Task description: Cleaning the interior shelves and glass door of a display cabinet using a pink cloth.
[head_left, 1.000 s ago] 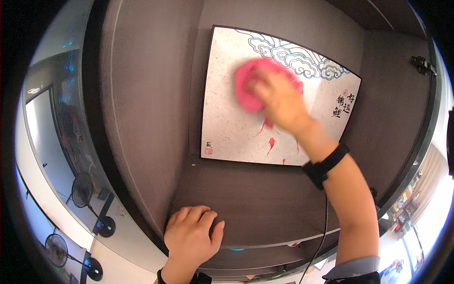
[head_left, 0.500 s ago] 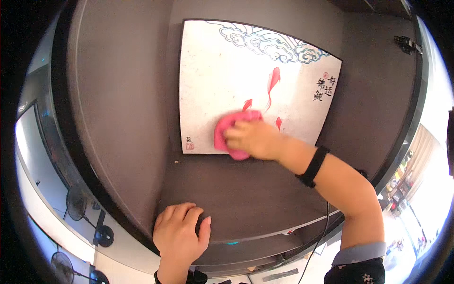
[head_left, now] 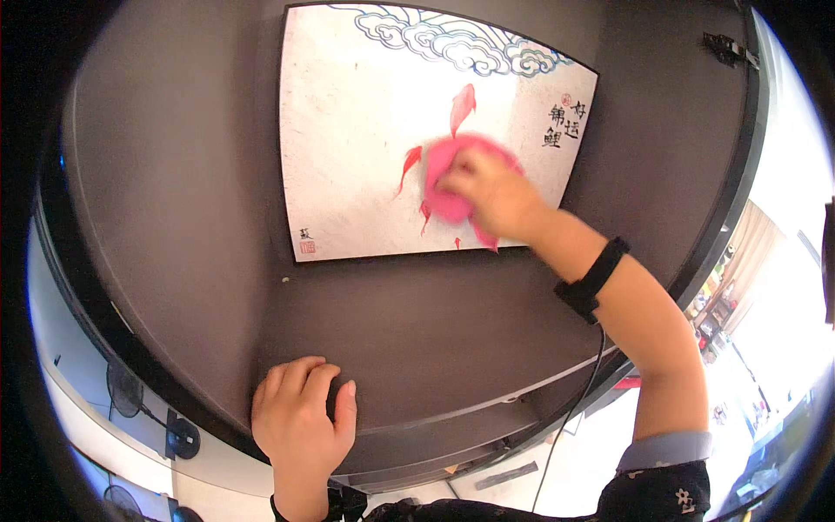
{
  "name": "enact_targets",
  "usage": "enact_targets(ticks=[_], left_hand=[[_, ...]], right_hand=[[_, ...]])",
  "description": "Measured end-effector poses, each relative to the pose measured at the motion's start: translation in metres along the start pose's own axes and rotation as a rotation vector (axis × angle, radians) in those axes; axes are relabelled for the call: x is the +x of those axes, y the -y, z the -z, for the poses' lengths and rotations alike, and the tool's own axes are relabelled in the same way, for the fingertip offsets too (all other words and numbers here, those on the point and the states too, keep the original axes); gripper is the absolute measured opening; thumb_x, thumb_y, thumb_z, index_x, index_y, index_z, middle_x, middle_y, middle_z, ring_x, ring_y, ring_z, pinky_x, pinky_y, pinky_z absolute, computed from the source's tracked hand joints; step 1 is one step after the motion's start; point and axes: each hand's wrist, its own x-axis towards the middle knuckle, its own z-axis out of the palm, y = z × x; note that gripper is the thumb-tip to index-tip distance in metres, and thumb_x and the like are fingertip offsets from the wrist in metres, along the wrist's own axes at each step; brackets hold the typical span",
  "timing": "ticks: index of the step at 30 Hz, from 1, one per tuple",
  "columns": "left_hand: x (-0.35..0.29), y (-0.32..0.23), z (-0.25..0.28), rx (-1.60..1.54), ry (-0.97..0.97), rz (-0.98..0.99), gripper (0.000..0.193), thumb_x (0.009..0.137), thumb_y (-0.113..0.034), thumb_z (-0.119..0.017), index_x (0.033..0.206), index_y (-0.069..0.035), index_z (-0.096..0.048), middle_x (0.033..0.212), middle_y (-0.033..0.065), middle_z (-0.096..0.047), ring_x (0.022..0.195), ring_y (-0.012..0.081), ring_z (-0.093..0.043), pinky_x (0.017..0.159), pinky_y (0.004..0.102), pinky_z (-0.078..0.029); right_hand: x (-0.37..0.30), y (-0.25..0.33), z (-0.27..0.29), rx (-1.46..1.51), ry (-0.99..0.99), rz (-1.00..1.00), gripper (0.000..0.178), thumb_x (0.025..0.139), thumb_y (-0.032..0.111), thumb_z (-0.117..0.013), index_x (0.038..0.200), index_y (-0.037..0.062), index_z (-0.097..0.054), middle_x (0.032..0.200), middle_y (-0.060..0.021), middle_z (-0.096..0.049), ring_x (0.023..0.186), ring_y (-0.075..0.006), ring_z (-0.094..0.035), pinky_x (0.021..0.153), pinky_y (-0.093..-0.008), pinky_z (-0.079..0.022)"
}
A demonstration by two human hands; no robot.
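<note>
My right hand is closed on a bunched pink cloth and presses it against a framed picture; hand and cloth are slightly blurred. White-faced and thin-edged in black, the picture shows red fish, blue-outlined clouds and dark brush writing. It leans at the back of a dark cabinet compartment, and the cloth covers part of its lower right middle. At the front left of the cabinet shelf, my left hand rests with its thumb apart from loosely bent fingers, holding nothing.
Brown side walls enclose the compartment, with a metal hinge at upper right. A small pale speck lies near the picture's lower left corner. A black cable hangs from my right wristband. A standing fan shows at lower left.
My right hand has carried the cloth up and to the right across the picture, away from its lower edge. The view has shifted somewhat; my left hand stays on the shelf.
</note>
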Motion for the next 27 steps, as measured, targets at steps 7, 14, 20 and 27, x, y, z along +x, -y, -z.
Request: enact_targets(ticks=[7,14,20,27], left_hand=[[-0.002,0.000,0.002,-0.006,0.014,-0.014,0.017,0.077,-0.019,-0.066,0.088,-0.006,-0.067,0.098,0.0075,-0.067,0.092,0.0287,-0.062,0.078,0.0389,-0.048],[-0.003,-0.001,-0.003,0.012,0.019,-0.032,0.021,0.077,-0.025,-0.067,0.090,-0.008,-0.069,0.099,0.0062,-0.067,0.090,0.0267,-0.062,0.078,0.0392,-0.049],[-0.002,0.003,-0.005,0.002,0.022,-0.050,0.022,0.079,-0.025,-0.065,0.091,-0.007,-0.069,0.099,0.0071,-0.067,0.090,0.0270,-0.063,0.077,0.0389,-0.049],[-0.005,0.003,-0.006,0.010,0.023,-0.079,0.022,0.080,-0.024,-0.064,0.091,-0.007,-0.069,0.100,0.0072,-0.068,0.092,0.0261,-0.063,0.078,0.0380,-0.051]], right_hand=[[-0.027,-0.019,0.015,-0.168,0.270,0.196,0.021,0.085,0.015,-0.053,0.102,0.0136,-0.064,0.111,-0.0043,-0.054,0.108,-0.0255,-0.053,0.089,-0.0371,-0.048],[-0.016,-0.083,0.056,-0.356,-0.269,-0.360,0.027,0.079,0.000,-0.060,0.102,0.0125,-0.067,0.117,-0.0067,-0.055,0.114,-0.0310,-0.053,0.094,-0.0409,-0.048],[-0.055,-0.084,0.025,-0.233,0.081,-0.450,0.027,0.077,-0.003,-0.059,0.099,0.0101,-0.068,0.113,-0.0091,-0.056,0.108,-0.0317,-0.055,0.090,-0.0400,-0.048],[-0.122,-0.108,-0.005,-0.024,0.695,-0.799,0.037,0.075,0.004,-0.060,0.111,0.0103,-0.069,0.116,-0.0127,-0.060,0.102,-0.0314,-0.061,0.085,-0.0377,-0.051]])
